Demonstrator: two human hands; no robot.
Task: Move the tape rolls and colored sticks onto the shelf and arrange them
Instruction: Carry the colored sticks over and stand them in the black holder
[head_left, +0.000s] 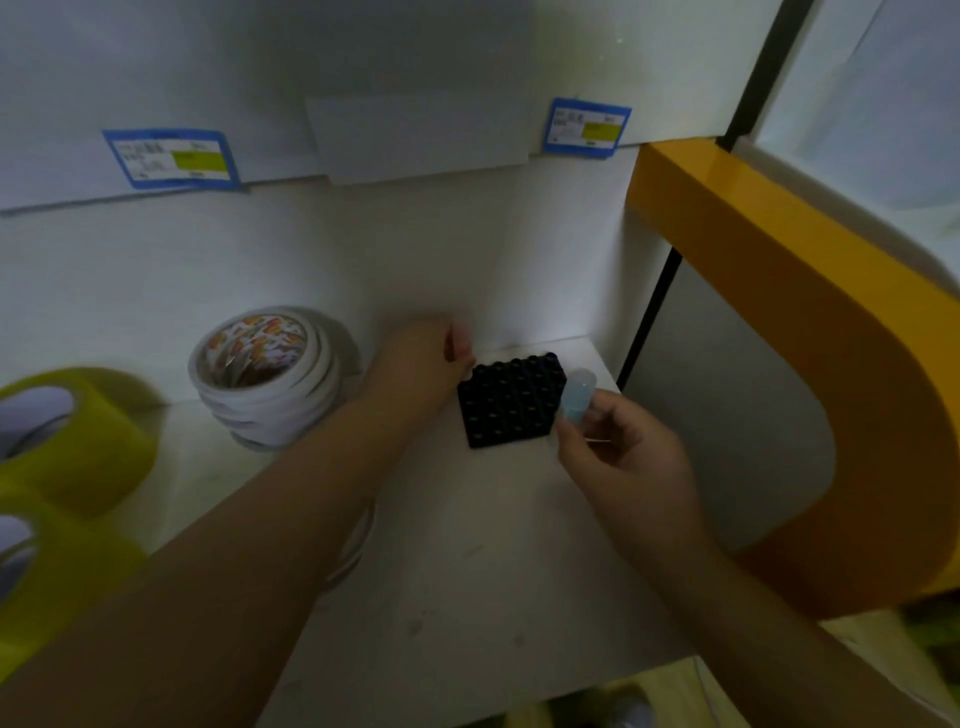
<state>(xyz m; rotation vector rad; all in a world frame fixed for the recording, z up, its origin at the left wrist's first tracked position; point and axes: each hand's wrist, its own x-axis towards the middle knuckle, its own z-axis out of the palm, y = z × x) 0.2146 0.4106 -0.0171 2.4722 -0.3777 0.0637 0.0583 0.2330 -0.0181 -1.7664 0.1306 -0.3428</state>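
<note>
Tape rolls: white stack (267, 374) and yellow rolls (78, 441) shelved. Right hand (618, 457) pinches pale-blue stick (576, 397); left hand (421, 358) grips black studded holder (511, 400). Sticks left.

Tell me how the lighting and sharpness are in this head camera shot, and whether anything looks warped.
Head view: dim and shadowy inside the shelf, brightest on its back wall; left hand smeared by motion blur; pale blue stick in the right hand soft; wide-angle lens bends the orange frame and stretches the yellow tape rolls at the left edge.
</note>
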